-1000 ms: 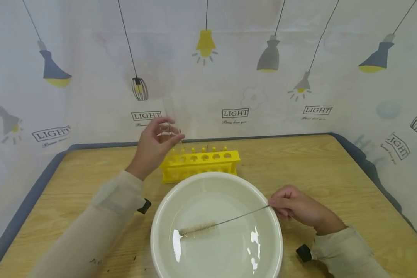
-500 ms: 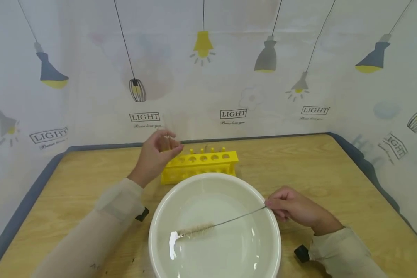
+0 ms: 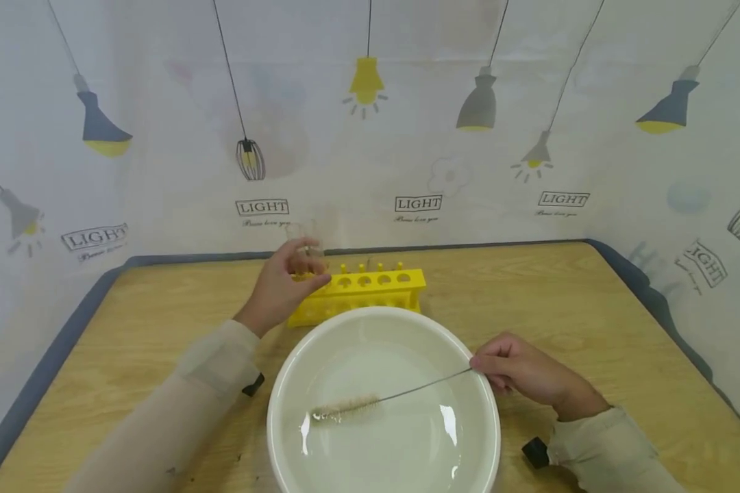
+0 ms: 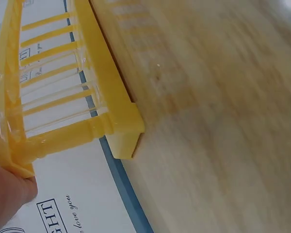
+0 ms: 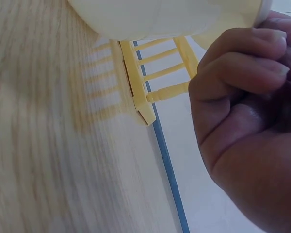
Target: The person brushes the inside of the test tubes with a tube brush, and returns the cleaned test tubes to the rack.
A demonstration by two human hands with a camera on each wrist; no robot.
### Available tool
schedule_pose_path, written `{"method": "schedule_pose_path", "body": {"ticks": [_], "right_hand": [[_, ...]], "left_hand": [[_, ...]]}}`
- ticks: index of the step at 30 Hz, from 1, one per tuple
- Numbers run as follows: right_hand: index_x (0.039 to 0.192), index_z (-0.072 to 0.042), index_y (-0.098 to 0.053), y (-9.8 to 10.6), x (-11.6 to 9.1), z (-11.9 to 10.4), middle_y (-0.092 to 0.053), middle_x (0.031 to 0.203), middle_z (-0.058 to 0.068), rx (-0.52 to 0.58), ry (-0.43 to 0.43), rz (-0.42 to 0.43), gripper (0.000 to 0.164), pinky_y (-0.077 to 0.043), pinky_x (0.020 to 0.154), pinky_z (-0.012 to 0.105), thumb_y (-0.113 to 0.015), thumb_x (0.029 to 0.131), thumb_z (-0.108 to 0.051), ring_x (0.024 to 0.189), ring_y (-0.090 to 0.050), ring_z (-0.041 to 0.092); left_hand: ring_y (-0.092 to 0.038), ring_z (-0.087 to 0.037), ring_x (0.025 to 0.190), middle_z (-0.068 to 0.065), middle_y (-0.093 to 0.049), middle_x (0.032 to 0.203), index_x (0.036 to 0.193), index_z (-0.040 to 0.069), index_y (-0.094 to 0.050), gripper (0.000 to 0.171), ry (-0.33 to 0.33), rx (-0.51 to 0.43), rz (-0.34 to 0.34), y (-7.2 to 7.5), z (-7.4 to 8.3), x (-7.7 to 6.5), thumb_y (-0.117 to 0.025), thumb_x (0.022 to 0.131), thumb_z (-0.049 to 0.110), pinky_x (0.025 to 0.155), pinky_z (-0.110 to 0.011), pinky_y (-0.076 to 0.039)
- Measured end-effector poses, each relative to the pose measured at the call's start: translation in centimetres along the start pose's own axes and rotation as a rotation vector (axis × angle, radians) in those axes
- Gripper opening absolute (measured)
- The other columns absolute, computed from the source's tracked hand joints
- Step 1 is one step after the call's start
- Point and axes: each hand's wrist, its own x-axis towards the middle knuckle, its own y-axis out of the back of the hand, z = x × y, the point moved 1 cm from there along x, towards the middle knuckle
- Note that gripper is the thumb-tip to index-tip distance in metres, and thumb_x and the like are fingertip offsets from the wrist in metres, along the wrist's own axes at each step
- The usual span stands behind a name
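Note:
In the head view my left hand point(image 3: 284, 284) is at the left end of a yellow test tube rack point(image 3: 370, 283), its curled fingers around a faint, clear test tube point(image 3: 313, 236) whose upper part shows above them. Clear glass tubes point(image 4: 58, 87) stand between the rack's two levels in the left wrist view. My right hand point(image 3: 527, 370) pinches the wire handle of a test tube brush point(image 3: 348, 406) at the right rim of a white basin point(image 3: 277, 438). The bristle end lies low in the basin, which appears to contain water.
The basin stands in front of the rack on a wood-grain table point(image 3: 592, 301). A wall covering with printed lamps point(image 3: 444, 137) rises behind the table's far edge. Pegs line the back of the rack.
My left hand has come down towards the rack's left end with the test tube. My right hand and the brush stay nearly where they were.

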Motion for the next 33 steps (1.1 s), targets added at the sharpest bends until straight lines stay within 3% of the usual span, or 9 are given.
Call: {"method": "schedule_pose_path", "body": {"ticks": [3,8,13,17,21,27,31,33], "right_hand": [[0.061,0.003,-0.040,0.0,0.0,0.0,-0.037,0.058,0.017,-0.006,0.003,-0.001,0.043,-0.036,0.045,0.028,-0.046,0.103,-0.003,0.050,-0.034,0.027],[0.061,0.003,-0.040,0.3,-0.1,0.0,-0.037,0.058,0.017,-0.025,-0.003,0.012,0.043,-0.036,0.045,0.027,-0.047,0.102,-0.003,0.050,-0.035,0.025],[0.063,0.004,-0.042,0.4,-0.8,0.0,-0.039,0.058,0.016,-0.061,-0.036,0.044,0.042,-0.039,0.046,0.028,-0.048,0.103,-0.005,0.049,-0.038,0.022],[0.066,0.005,-0.049,0.2,-0.9,0.1,-0.039,0.056,0.018,-0.120,-0.073,0.079,0.040,-0.038,0.045,0.027,-0.049,0.104,-0.009,0.049,-0.040,0.014],[0.072,0.002,-0.060,0.1,-0.5,-0.3,-0.035,0.053,0.013,-0.196,-0.115,0.107,0.036,-0.032,0.042,0.026,-0.052,0.104,-0.014,0.048,-0.037,0.008],[0.084,-0.009,-0.067,0.3,0.1,-1.8,-0.042,0.057,-0.003,-0.427,-0.266,0.223,0.034,-0.034,0.045,0.024,-0.055,0.104,-0.033,0.050,-0.039,0.007],[0.096,-0.013,-0.066,-0.5,0.1,-3.5,-0.056,0.071,-0.001,-0.721,-0.267,0.450,0.037,-0.042,0.053,0.027,-0.049,0.105,-0.044,0.062,-0.050,0.013],[0.109,-0.014,-0.066,-1.3,0.4,-4.6,-0.065,0.089,0.003,-0.864,-0.251,0.568,0.039,-0.050,0.064,0.033,-0.045,0.105,-0.048,0.078,-0.058,0.018]], "left_hand": [[-0.062,-0.021,0.102,-0.001,-0.071,0.109,0.143,0.025,-0.048,0.062,0.020,0.008,-0.016,0.0,-0.1,0.0,-0.078,0.089,0.029,0.100,-0.049,-0.049],[-0.058,-0.022,0.109,0.001,-0.071,0.114,0.141,0.026,-0.051,0.059,0.041,0.041,-0.038,-0.2,0.0,0.2,-0.077,0.089,0.034,0.100,-0.047,-0.046],[-0.051,-0.026,0.128,0.000,-0.063,0.133,0.145,0.028,-0.046,0.068,0.044,0.071,-0.078,-0.5,-0.2,0.1,-0.079,0.087,0.039,0.110,-0.051,-0.038],[-0.044,-0.028,0.139,-0.003,-0.052,0.146,0.151,0.027,-0.038,0.077,0.067,0.111,-0.043,0.7,0.0,-1.2,-0.077,0.087,0.043,0.117,-0.056,-0.029],[-0.038,-0.033,0.143,-0.007,-0.046,0.152,0.153,0.023,-0.035,0.076,0.077,0.142,0.023,2.7,0.8,-3.7,-0.072,0.090,0.046,0.116,-0.063,-0.026],[-0.030,-0.037,0.147,-0.008,-0.035,0.159,0.157,0.023,-0.028,0.076,0.043,0.214,0.001,4.3,2.0,-7.4,-0.065,0.095,0.048,0.111,-0.070,-0.027],[-0.031,-0.038,0.146,-0.009,-0.035,0.159,0.157,0.022,-0.030,0.077,-0.049,0.310,0.010,4.2,2.8,-9.0,-0.068,0.094,0.045,0.112,-0.068,-0.027],[-0.032,-0.038,0.146,-0.011,-0.036,0.158,0.157,0.021,-0.031,0.079,-0.096,0.382,0.022,4.0,3.3,-9.4,-0.070,0.093,0.044,0.114,-0.069,-0.023]]}}
